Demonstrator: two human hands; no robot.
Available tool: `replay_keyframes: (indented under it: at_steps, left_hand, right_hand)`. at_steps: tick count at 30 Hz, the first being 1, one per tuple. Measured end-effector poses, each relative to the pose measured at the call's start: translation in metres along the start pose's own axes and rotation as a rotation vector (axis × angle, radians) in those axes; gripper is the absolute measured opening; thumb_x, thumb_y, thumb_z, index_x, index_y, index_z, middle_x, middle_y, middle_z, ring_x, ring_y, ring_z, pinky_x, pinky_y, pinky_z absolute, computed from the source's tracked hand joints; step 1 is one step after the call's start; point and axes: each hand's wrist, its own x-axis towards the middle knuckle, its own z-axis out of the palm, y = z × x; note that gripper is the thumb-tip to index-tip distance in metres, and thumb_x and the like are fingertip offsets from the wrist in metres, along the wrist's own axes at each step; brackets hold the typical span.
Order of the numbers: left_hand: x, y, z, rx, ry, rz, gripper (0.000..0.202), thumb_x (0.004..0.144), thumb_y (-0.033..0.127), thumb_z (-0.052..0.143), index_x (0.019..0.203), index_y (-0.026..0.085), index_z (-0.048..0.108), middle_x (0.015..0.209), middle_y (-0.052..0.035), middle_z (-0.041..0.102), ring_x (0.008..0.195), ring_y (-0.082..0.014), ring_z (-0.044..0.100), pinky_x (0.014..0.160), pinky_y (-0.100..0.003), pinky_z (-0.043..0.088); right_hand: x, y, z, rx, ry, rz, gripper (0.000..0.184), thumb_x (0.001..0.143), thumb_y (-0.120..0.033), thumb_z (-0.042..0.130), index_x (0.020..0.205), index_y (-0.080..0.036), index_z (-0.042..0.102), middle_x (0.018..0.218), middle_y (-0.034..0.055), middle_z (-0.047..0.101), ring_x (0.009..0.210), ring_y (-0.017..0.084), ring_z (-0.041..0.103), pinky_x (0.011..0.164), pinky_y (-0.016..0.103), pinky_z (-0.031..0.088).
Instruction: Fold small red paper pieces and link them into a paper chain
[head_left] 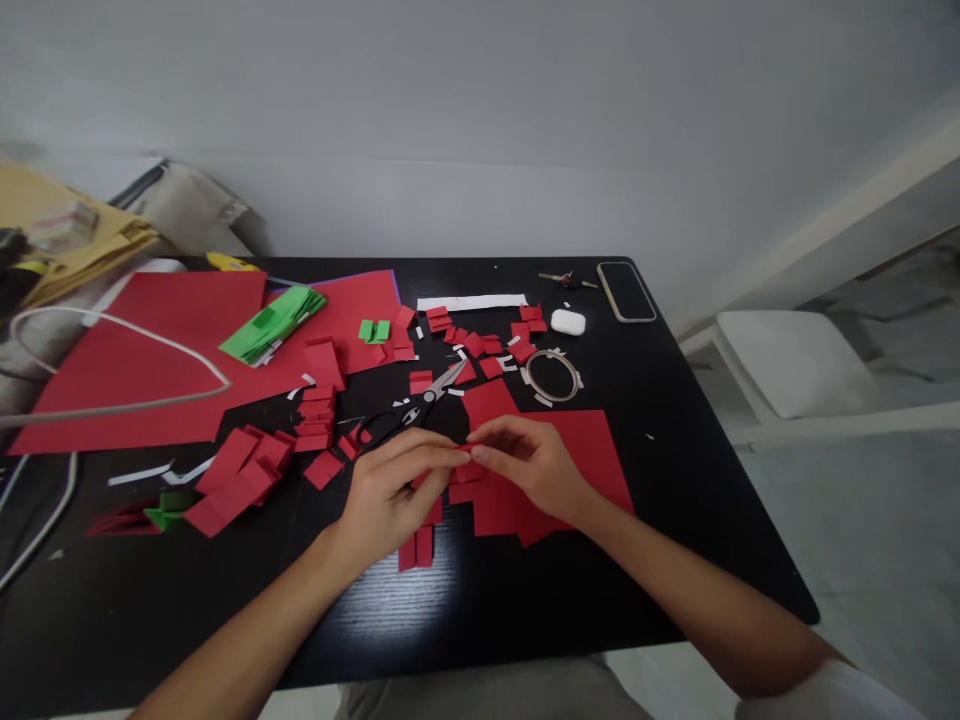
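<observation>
My left hand and my right hand meet at the fingertips above the table. Between them they pinch a small folded piece of red paper, partly covered by the fingers. Beneath my right hand lie overlapping red paper sheets. Just beyond my left hand rest dark-handled scissors, blades apart. More folded red pieces lie below my left hand, and others form stacks to its left. A tape roll with white strips around its rim lies past my right hand.
The black table holds green paper strips, a large red sheet, a white strip, a white earbud case, keys and a phone. A white cable loops in at left. A white stool stands right.
</observation>
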Motion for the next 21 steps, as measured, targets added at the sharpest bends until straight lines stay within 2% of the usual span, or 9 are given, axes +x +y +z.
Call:
replay_keyframes:
  at_steps: [3,7,9,13,21]
  left_hand:
    - [-0.0012,0.0008,-0.0011,0.013,-0.03,-0.026,0.027,0.095,0.004,0.056,0.109,0.019,0.074,0.102,-0.0065,0.076,0.09,-0.015,0.074,0.078,-0.025,0.06]
    - [-0.0033,0.0025,0.0001,0.011,0.011,-0.21,0.022,0.095,0.015,0.064,0.117,0.019,0.067,0.097,-0.0045,0.077,0.079,-0.0144,0.073,0.074,-0.026,0.06]
    - [-0.0031,0.0028,0.0023,0.026,0.028,-0.272,0.018,0.095,0.022,0.069,0.113,0.019,0.069,0.095,-0.0037,0.078,0.078,-0.0146,0.073,0.074,-0.026,0.06]
    - [-0.0008,0.0026,0.0055,0.067,0.017,-0.259,0.009,0.097,0.026,0.069,0.097,0.02,0.076,0.09,-0.0025,0.08,0.079,-0.0151,0.075,0.073,-0.025,0.058]
    - [-0.001,0.0031,0.0041,0.1,0.006,-0.237,0.01,0.098,0.025,0.067,0.097,0.02,0.076,0.088,-0.0019,0.08,0.076,-0.0141,0.074,0.072,-0.023,0.057]
  right_hand:
    - [0.0007,0.0016,0.0,-0.044,0.028,-0.014,0.015,0.084,-0.033,0.085,0.095,-0.025,0.081,0.091,0.002,0.081,0.084,0.017,0.075,0.079,0.029,0.061]
    - [-0.001,0.0025,0.0017,-0.081,0.072,-0.067,0.014,0.083,-0.032,0.086,0.095,-0.026,0.082,0.092,0.0013,0.082,0.085,0.017,0.077,0.08,0.031,0.062]
    - [-0.0027,0.0023,0.0033,-0.104,0.09,-0.089,0.013,0.084,-0.032,0.085,0.095,-0.026,0.082,0.093,0.0015,0.082,0.087,0.018,0.078,0.082,0.032,0.063]
    - [-0.0051,0.001,0.0054,-0.137,0.117,-0.097,0.013,0.084,-0.033,0.085,0.094,-0.026,0.082,0.094,0.0024,0.083,0.089,0.02,0.079,0.086,0.035,0.064]
    - [-0.005,0.0003,0.0062,-0.143,0.103,-0.099,0.013,0.085,-0.033,0.084,0.094,-0.025,0.081,0.092,0.0022,0.082,0.087,0.019,0.078,0.082,0.032,0.063]
